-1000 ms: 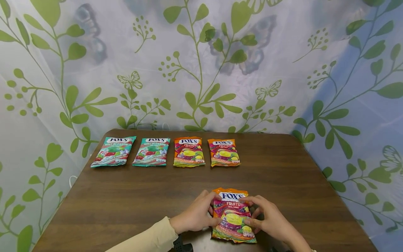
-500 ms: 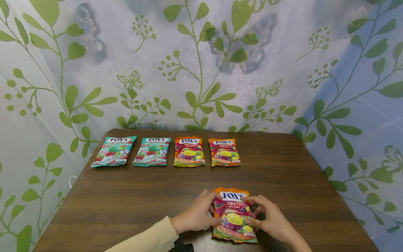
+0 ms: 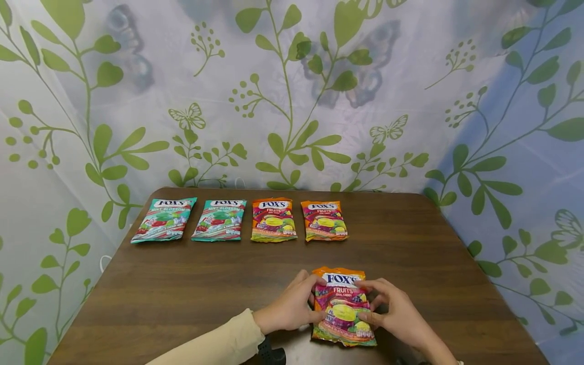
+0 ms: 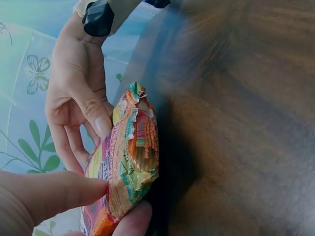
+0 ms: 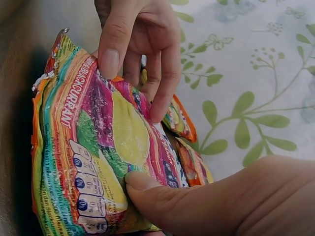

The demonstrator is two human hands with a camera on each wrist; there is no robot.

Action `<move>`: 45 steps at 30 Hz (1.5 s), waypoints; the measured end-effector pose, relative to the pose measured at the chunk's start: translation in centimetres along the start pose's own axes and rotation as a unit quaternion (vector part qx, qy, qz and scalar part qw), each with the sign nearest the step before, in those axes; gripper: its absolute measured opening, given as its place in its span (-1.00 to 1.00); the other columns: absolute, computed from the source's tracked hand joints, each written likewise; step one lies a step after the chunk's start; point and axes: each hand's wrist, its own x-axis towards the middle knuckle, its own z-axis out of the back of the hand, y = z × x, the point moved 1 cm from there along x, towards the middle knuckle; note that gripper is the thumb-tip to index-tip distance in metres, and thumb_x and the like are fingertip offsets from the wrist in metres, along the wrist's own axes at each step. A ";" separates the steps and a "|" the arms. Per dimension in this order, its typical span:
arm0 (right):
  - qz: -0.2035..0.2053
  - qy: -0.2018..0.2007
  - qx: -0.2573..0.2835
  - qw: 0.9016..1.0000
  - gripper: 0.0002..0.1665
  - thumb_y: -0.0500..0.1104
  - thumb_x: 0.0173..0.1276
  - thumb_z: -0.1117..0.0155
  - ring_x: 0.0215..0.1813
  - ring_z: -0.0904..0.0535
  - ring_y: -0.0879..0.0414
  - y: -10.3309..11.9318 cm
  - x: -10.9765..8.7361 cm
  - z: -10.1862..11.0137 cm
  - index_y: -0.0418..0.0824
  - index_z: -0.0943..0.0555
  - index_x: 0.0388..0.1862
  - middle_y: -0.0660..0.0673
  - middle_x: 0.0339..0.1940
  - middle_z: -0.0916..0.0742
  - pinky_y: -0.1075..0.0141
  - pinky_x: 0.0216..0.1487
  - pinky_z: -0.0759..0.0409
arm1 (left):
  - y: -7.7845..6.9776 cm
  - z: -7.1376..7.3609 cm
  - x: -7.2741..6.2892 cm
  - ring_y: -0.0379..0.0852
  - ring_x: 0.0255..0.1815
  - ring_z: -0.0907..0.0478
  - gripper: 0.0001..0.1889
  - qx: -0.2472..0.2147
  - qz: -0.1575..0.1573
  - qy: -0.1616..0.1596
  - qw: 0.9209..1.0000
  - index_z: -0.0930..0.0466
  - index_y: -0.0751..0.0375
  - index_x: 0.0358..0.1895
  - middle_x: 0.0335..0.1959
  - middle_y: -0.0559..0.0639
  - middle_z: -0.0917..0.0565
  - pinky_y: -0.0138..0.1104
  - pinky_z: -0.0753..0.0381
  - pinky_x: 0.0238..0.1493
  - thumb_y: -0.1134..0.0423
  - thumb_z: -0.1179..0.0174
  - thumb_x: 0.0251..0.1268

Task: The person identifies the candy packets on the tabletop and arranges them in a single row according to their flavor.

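Note:
A candy bag (image 3: 343,310) in orange and purple, printed FOX'S Fruits, is held between my two hands near the front of the table. My left hand (image 3: 292,304) grips its left edge, thumb on the printed front. On the opposite edge my right hand (image 3: 396,313) pinches it, thumb and index finger on the front. In the left wrist view the bag (image 4: 130,162) appears edge-on with a dark shadow beside it. The right wrist view shows the bag's lower front (image 5: 106,142), with a thumb of each hand pressed on it.
Toward the table's (image 3: 205,284) far edge lies a row: two teal mint candy bags (image 3: 165,219) (image 3: 220,220) on the left, then two orange fruit candy bags (image 3: 274,220) (image 3: 324,221). A leaf-patterned curtain (image 3: 292,101) hangs behind.
Both hands and the candy bag between them have shifted slightly to the right and away from the front edge. The row of bags at the back stays put.

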 end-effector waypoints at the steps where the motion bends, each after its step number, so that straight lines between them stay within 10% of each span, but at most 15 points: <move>1: 0.000 -0.003 -0.001 1.000 -0.26 -0.22 0.35 -0.67 -0.22 -0.71 0.04 0.0 0.0 0.1 -0.30 -0.61 0.46 -0.33 0.28 -0.60 0.19 -0.33 -0.76 | 0.6 -0.2 0.3 -0.30 -0.19 -0.47 -0.40 0.000 -0.010 -0.003 1.000 -0.56 0.21 0.33 -0.06 -0.09 -0.36 -0.43 -0.58 -0.13 0.23 -0.62 0.29; 5: 0.008 -0.012 -0.005 1.000 -0.27 -0.25 0.36 -0.65 -0.24 -0.70 0.05 0.2 0.1 0.5 -0.33 -0.60 0.46 -0.34 0.27 -0.60 0.21 -0.35 -0.74 | 1.8 -0.6 1.3 -0.38 -0.20 -0.47 -0.40 0.004 -0.041 -0.008 0.999 -0.55 0.18 0.34 -0.05 -0.12 -0.35 -0.45 -0.60 -0.13 0.17 -0.61 0.33; 18: 0.047 -0.050 -0.070 0.995 -0.27 -0.26 0.32 -0.68 -0.23 -0.69 0.11 0.8 1.7 3.9 -0.32 -0.62 0.44 -0.26 0.22 -0.66 0.26 -0.40 -0.63 | -4.6 1.7 3.3 -0.16 -0.15 -0.52 -0.39 0.027 -0.021 -0.014 0.999 -0.52 0.40 0.37 -0.05 0.08 -0.39 -0.43 -0.57 -0.10 0.35 -0.57 0.33; 45: 0.031 -0.058 -0.136 0.988 -0.12 -0.27 0.33 -0.68 0.00 -0.76 -0.17 -0.1 7.3 11.4 -0.44 -0.50 0.55 -0.42 0.33 -0.58 0.23 -0.22 -0.70 | -5.4 2.7 13.5 -0.16 -0.22 -0.43 -0.36 0.055 -0.042 -0.032 0.997 -0.45 0.37 0.49 0.13 0.24 -0.39 -0.37 -0.50 -0.16 0.32 -0.49 0.45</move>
